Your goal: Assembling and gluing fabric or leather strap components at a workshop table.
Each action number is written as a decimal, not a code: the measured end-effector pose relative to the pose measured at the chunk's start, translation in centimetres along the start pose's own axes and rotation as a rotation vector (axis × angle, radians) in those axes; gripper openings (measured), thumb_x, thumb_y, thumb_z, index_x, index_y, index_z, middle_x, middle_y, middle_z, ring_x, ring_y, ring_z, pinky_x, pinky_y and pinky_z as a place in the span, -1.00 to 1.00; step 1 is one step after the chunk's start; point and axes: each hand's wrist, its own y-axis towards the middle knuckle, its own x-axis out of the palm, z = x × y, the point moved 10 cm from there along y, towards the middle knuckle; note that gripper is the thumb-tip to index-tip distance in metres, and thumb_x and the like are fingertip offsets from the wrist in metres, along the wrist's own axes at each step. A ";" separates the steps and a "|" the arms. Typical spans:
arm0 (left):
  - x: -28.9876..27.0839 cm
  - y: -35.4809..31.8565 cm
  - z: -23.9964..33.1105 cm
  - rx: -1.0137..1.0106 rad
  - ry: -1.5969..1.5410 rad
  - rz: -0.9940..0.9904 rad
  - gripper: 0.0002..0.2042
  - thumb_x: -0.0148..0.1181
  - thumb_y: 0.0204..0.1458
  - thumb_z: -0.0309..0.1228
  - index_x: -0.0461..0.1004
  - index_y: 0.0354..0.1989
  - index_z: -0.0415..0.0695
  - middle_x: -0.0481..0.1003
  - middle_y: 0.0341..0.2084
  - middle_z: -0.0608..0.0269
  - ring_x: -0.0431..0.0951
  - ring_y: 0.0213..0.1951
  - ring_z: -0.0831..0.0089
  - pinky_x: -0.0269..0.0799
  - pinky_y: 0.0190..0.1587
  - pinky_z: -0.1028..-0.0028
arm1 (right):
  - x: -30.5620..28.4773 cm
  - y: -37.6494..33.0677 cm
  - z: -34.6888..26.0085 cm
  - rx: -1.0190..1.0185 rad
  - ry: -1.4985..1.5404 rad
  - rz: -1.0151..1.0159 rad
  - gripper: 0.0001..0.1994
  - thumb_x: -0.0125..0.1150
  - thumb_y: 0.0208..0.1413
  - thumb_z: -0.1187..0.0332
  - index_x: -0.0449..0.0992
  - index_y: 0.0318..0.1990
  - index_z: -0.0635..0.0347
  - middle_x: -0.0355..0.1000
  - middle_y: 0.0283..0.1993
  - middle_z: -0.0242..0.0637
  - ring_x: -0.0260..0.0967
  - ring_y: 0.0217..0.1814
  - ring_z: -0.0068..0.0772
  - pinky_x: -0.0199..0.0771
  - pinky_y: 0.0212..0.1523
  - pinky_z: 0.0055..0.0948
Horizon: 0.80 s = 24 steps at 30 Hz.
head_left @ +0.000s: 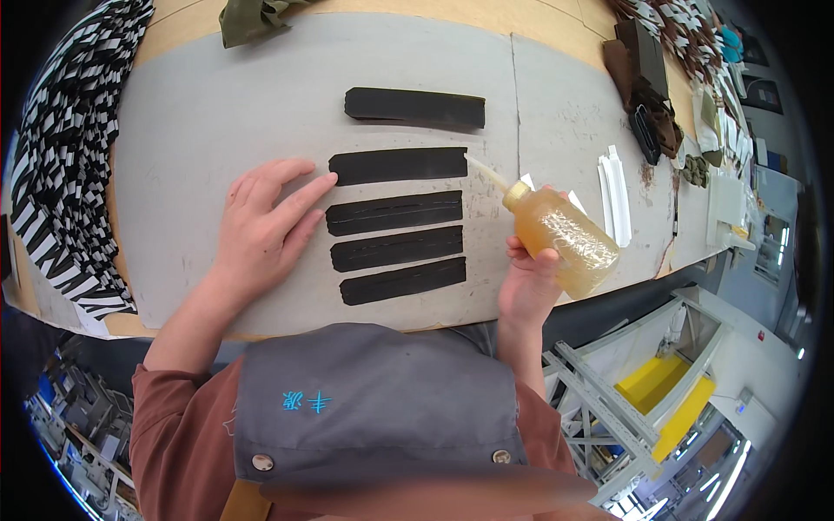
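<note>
My right hand (530, 286) is wrapped round a tilted squeeze bottle (569, 239) of amber liquid. The bottle's thin pale nozzle points left, its tip at the right end of a black fabric strip (400, 165). At that strip's other end lies my left hand (261, 217), fingers spread, with a fingertip at the strip's left edge. Nearer to me, more black strips lie in parallel: one (395, 212), another (397, 249) and the nearest (404, 280). Thin lines run along some of these. A folded black strip (415, 108) lies farthest away.
Bundles of black and white strips (78, 165) heap along the left. White strips (614, 198) lie right of the bottle. Dark brown pieces (643, 78) and a brown-white heap sit at the back right, an olive cloth (252, 19) at the far edge. A metal frame (608, 391) stands beyond the table's right front.
</note>
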 end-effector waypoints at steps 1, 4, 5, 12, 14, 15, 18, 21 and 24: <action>-0.1 0.0 0.0 -0.002 -0.013 0.010 -0.63 0.28 0.08 -0.50 0.60 0.11 -0.04 0.49 0.06 0.18 0.48 0.10 0.18 0.30 0.17 0.21 | 0.1 0.0 0.0 0.002 -0.001 0.002 0.07 0.59 -0.09 -0.13 0.13 0.46 0.24 0.31 0.41 -0.15 0.47 0.12 -0.39 0.59 -0.21 -0.49; -0.3 0.1 0.0 0.002 -0.005 0.038 -0.70 0.31 0.07 -0.47 0.64 0.01 -0.02 0.52 -0.01 0.30 0.50 0.07 0.26 0.31 0.13 0.25 | 0.7 -0.1 -0.3 -0.009 -0.034 -0.029 0.09 0.60 -0.09 -0.11 0.11 0.47 0.26 0.30 0.41 -0.15 0.47 0.13 -0.35 0.60 -0.20 -0.47; -0.3 0.1 0.0 0.002 -0.006 0.038 -0.70 0.31 0.07 -0.47 0.64 0.01 -0.02 0.52 -0.01 0.30 0.50 0.07 0.26 0.31 0.13 0.25 | 0.9 -0.2 -0.4 -0.015 -0.043 -0.031 0.09 0.61 -0.10 -0.11 0.10 0.47 0.27 0.28 0.42 -0.15 0.47 0.14 -0.34 0.61 -0.19 -0.47; -0.1 -0.2 -0.2 -0.005 -0.004 0.013 -0.68 0.29 0.08 -0.51 0.64 0.03 -0.02 0.53 -0.01 0.26 0.51 0.06 0.23 0.32 0.13 0.24 | 1.8 -0.8 -0.1 -0.002 -0.033 -0.074 0.11 0.66 -0.13 -0.03 0.09 0.48 0.24 0.23 0.46 -0.13 0.46 0.19 -0.34 0.66 -0.10 -0.50; -0.2 -0.3 0.0 -0.009 0.003 0.014 -0.68 0.29 0.07 -0.51 0.65 0.03 -0.02 0.53 -0.01 0.27 0.51 0.06 0.24 0.32 0.13 0.24 | 2.3 -1.2 0.0 0.009 -0.021 -0.089 0.11 0.67 -0.14 -0.02 0.09 0.48 0.23 0.23 0.45 -0.14 0.47 0.19 -0.34 0.66 -0.09 -0.49; -0.2 -0.3 0.1 -0.004 -0.004 0.014 -0.69 0.29 0.07 -0.51 0.65 0.02 -0.02 0.53 -0.01 0.27 0.51 0.06 0.25 0.32 0.13 0.24 | 2.6 -1.4 0.1 0.022 -0.011 -0.101 0.11 0.68 -0.15 -0.01 0.09 0.48 0.22 0.23 0.45 -0.14 0.47 0.19 -0.34 0.67 -0.08 -0.49; -0.3 -0.4 0.0 -0.006 -0.008 0.018 -0.69 0.29 0.07 -0.50 0.65 0.01 -0.02 0.53 -0.02 0.28 0.51 0.05 0.26 0.32 0.12 0.24 | 4.3 -1.8 0.5 0.064 0.000 -0.139 0.12 0.68 -0.16 -0.02 0.09 0.48 0.23 0.23 0.45 -0.15 0.48 0.16 -0.34 0.67 -0.08 -0.49; -0.4 -0.3 -0.1 -0.013 -0.016 0.015 -0.69 0.30 0.07 -0.50 0.64 0.01 -0.01 0.53 -0.01 0.29 0.51 0.05 0.27 0.31 0.12 0.25 | 5.8 -2.0 1.0 0.089 -0.036 -0.222 0.13 0.67 -0.16 -0.04 0.08 0.48 0.25 0.23 0.45 -0.17 0.49 0.13 -0.34 0.67 -0.07 -0.47; -0.3 -0.2 -0.3 -0.021 -0.021 0.012 -0.68 0.30 0.06 -0.49 0.64 0.02 0.02 0.52 -0.01 0.30 0.51 0.05 0.28 0.31 0.11 0.26 | 7.7 -2.3 1.0 0.100 -0.156 -0.202 0.23 0.60 -0.26 -0.31 0.11 0.47 0.26 0.29 0.43 -0.13 0.54 -0.07 -0.50 0.58 -0.28 -0.64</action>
